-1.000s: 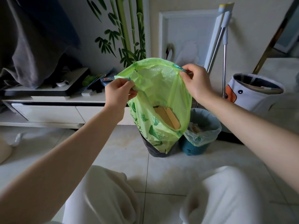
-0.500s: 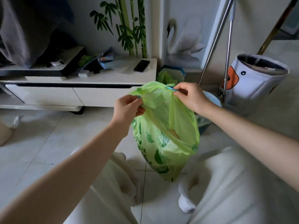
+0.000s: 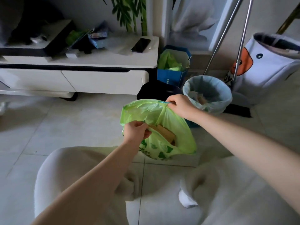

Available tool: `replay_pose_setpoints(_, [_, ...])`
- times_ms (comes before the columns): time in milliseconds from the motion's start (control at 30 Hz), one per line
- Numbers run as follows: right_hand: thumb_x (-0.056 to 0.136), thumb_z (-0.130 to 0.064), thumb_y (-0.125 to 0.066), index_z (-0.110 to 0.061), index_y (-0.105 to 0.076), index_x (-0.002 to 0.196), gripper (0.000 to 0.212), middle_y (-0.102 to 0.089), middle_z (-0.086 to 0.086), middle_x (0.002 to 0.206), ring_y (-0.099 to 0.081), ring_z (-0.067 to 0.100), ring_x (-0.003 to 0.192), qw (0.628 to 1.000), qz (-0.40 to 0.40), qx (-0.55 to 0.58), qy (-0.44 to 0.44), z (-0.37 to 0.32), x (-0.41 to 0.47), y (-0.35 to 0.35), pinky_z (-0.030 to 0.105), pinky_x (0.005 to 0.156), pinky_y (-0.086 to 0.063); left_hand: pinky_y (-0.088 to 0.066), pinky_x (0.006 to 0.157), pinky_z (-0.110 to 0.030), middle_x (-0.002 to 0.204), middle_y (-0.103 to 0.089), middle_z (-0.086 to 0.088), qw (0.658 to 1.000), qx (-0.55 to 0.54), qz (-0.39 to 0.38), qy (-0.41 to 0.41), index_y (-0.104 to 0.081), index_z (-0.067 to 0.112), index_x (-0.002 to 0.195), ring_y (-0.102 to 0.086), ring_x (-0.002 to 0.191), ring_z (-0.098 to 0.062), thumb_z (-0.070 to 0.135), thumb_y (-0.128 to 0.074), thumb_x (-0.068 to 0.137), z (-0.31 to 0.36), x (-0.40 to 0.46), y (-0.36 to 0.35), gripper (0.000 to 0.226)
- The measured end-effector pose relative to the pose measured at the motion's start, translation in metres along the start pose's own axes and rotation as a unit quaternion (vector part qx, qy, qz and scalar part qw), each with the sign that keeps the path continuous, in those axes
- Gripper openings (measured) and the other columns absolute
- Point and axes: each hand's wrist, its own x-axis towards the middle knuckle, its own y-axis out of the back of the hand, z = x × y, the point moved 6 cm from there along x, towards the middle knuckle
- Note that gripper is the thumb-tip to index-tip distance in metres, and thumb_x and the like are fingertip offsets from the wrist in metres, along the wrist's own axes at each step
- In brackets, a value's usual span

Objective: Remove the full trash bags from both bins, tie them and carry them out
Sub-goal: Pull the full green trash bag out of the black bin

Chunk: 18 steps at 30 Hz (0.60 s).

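Green trash bag point(image 3: 177, 138) held above floor tiles, cardboard inside | left hand point(image 3: 135, 133) pinches near rim | right hand point(image 3: 180, 106) pinches far rim | black bin point(image 3: 155, 91) behind | blue bin point(image 3: 209, 95) lined, holding scraps.

The trash bag point(image 3: 175, 127) I held was lime green with darker green leaf prints. The second bin's liner point(image 3: 209, 103) was pale blue-grey, and the hamper point(image 3: 266, 69) was white with an orange beak.
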Motion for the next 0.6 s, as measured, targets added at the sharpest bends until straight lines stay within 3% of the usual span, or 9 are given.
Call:
replay_pose_setpoints(233, [0.09, -0.011, -0.053, -0.013, -0.069, 0.098, 0.018, -0.066, 0.005, 0.082, -0.056, 0.019, 0.064, 0.999, 0.012, -0.018, -0.039, 0.029, 0.039, -0.011, 0.033, 0.059, -0.045, -0.061, 0.07, -0.037, 0.082, -0.073, -0.013, 0.997, 0.082, 0.011, 0.006, -0.065, 0.003, 0.098, -0.071, 0.063, -0.024, 0.007, -0.062, 0.084, -0.01, 0.042, -0.009, 0.014])
replay_pose_setpoints(400, [0.09, -0.011, -0.056, -0.011, -0.068, 0.104, 0.019, -0.065, 0.003, 0.085, -0.057, 0.014, 0.072, 0.997, 0.016, 0.012, -0.075, 0.053, 0.045, -0.007, 0.024, 0.064, -0.046, -0.057, 0.061, -0.034, 0.068, -0.074, -0.004, 0.985, 0.175, -0.01, 0.004, -0.067, 0.009, 0.088, -0.067, 0.053, -0.02, 0.026, -0.058, 0.087, -0.003, 0.059, -0.001, 0.019])
replay_pose_setpoints(500, [0.088, -0.02, -0.061, -0.012, -0.059, 0.117, 0.03, -0.065, 0.007, 0.11, -0.062, 0.021, 0.1, 0.994, -0.018, 0.027, -0.1, 0.064, 0.041, -0.009, 0.031, 0.087, -0.05, -0.059, 0.064, -0.035, 0.061, -0.072, 0.002, 0.939, 0.33, 0.045, -0.084, -0.067, 0.015, 0.072, -0.069, 0.056, -0.018, 0.035, -0.05, 0.088, 0.021, 0.073, 0.012, 0.03])
replay_pose_setpoints(600, [0.087, -0.035, -0.061, -0.01, -0.05, 0.128, 0.049, -0.059, 0.009, 0.125, -0.057, 0.025, 0.111, 0.988, -0.059, -0.036, -0.136, 0.075, 0.031, -0.007, 0.033, 0.09, -0.044, -0.058, 0.066, -0.035, 0.064, -0.071, 0.002, 0.9, 0.402, 0.099, -0.137, -0.065, 0.016, 0.069, -0.068, 0.063, -0.021, 0.031, -0.051, 0.079, 0.044, 0.09, 0.028, 0.023])
